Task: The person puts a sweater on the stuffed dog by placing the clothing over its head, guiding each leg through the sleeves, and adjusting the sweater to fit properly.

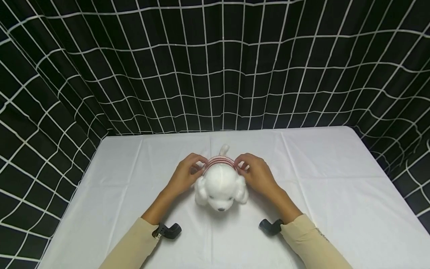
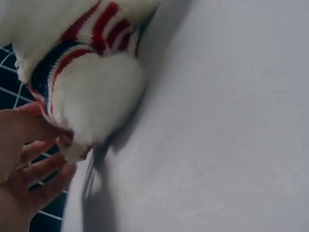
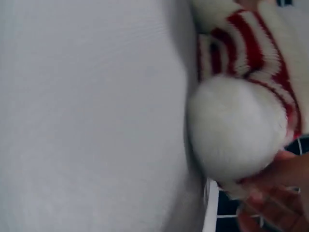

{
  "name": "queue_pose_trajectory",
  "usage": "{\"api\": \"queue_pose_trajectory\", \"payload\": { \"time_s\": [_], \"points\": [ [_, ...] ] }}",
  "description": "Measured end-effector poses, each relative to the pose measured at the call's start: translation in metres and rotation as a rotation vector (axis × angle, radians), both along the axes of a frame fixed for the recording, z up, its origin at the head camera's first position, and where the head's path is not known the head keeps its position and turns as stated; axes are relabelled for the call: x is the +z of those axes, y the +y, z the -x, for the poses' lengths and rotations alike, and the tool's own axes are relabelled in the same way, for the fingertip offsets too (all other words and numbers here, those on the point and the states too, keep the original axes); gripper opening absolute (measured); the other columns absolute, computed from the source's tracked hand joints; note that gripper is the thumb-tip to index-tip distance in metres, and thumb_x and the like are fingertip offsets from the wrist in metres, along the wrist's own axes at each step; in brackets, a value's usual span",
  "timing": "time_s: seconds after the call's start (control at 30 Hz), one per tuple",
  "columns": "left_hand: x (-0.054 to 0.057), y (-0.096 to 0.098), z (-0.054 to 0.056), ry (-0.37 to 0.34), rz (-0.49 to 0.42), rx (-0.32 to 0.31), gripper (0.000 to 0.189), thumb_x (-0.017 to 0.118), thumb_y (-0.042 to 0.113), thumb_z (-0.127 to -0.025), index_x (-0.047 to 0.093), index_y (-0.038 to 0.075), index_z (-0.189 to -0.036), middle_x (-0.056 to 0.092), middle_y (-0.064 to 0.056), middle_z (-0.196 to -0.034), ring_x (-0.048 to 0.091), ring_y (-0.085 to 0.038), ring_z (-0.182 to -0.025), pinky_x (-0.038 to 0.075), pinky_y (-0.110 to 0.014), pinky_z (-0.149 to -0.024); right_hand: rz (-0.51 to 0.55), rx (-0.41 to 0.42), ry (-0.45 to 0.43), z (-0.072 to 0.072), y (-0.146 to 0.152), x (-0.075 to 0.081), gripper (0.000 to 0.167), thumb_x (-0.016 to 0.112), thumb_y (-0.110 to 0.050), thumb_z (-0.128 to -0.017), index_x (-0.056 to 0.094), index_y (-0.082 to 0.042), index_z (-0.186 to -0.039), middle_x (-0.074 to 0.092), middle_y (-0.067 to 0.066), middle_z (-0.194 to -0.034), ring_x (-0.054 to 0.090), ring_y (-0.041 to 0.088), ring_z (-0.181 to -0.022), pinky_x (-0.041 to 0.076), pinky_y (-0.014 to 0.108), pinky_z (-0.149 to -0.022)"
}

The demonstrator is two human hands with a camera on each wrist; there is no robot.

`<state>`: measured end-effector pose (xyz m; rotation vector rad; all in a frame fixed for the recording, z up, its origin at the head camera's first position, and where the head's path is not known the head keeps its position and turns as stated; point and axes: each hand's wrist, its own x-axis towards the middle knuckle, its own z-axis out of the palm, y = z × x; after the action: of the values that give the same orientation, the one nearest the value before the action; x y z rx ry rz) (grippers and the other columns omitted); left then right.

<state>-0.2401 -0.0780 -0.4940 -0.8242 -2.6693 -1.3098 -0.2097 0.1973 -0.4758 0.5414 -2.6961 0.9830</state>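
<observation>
A white plush dog stands on the table with its face toward me and its short tail pointing away. Around its body is a red-and-white striped knit sweater. My left hand pinches the sweater's edge at the dog's left-hand side in the head view. On the opposite side my right hand does the same between thumb and fingers. In the left wrist view, a navy band shows on the sweater beside a fluffy leg. The right wrist view has the other round leg partly covering the pinched edge.
A white cloth with fold creases covers the table. Behind it and along both sides hang black curtains with a white grid. A small black wrist camera sits on each forearm, by the beige sleeves.
</observation>
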Motion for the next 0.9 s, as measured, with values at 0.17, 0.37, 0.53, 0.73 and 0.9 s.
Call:
{"api": "queue_pose_trajectory", "payload": {
  "time_s": [0.17,0.37,0.53,0.73,0.9],
  "points": [
    [0.004,-0.001,-0.004,0.139,0.275,0.033,0.047,0.078,0.01,-0.086,0.068,0.024,-0.13,0.064,0.001,-0.119,0.066,-0.019,-0.094,0.055,-0.042,-0.073,-0.24,-0.003,0.048,-0.004,-0.003,0.0,0.022,0.079,-0.01,-0.085,0.077,-0.014,-0.107,0.071,0.004,-0.107,0.07,0.025,-0.094,0.057,0.047,-0.072],
    [0.001,-0.009,-0.006,0.122,0.504,-0.058,0.075,0.075,0.024,-0.082,0.048,0.03,-0.152,0.059,-0.001,-0.126,0.057,-0.021,-0.111,0.054,-0.042,-0.076,-0.394,0.049,-0.065,-0.007,-0.001,0.004,0.035,0.08,-0.018,-0.085,0.075,-0.014,-0.119,0.068,0.011,-0.115,0.064,0.034,-0.105,0.057,0.052,-0.076],
    [0.004,-0.014,-0.004,0.08,0.482,-0.155,0.078,0.077,0.022,-0.076,0.051,0.017,-0.149,0.054,-0.007,-0.132,0.053,-0.026,-0.113,0.053,-0.041,-0.084,-0.341,0.061,-0.155,-0.008,0.0,0.004,0.038,0.074,-0.013,-0.09,0.069,0.0,-0.125,0.058,0.024,-0.136,0.05,0.044,-0.131,0.048,0.059,-0.099],
    [0.005,-0.017,-0.005,-0.02,0.416,-0.192,0.094,0.075,0.008,-0.074,0.035,0.019,-0.159,0.049,-0.012,-0.139,0.048,-0.029,-0.122,0.049,-0.043,-0.093,-0.252,0.064,-0.136,-0.012,0.002,0.001,0.041,0.072,-0.011,-0.092,0.065,0.001,-0.13,0.057,0.024,-0.137,0.048,0.042,-0.134,0.041,0.057,-0.108],
    [0.01,-0.021,-0.02,-0.104,0.181,-0.166,0.08,0.063,-0.007,-0.078,0.045,0.017,-0.152,0.055,-0.011,-0.121,0.056,-0.024,-0.11,0.051,-0.039,-0.088,-0.068,-0.005,-0.056,-0.023,0.005,0.007,0.025,0.062,0.004,-0.086,0.073,0.0,-0.109,0.072,0.013,-0.107,0.066,0.031,-0.104,0.053,0.049,-0.091]
  ]
}}
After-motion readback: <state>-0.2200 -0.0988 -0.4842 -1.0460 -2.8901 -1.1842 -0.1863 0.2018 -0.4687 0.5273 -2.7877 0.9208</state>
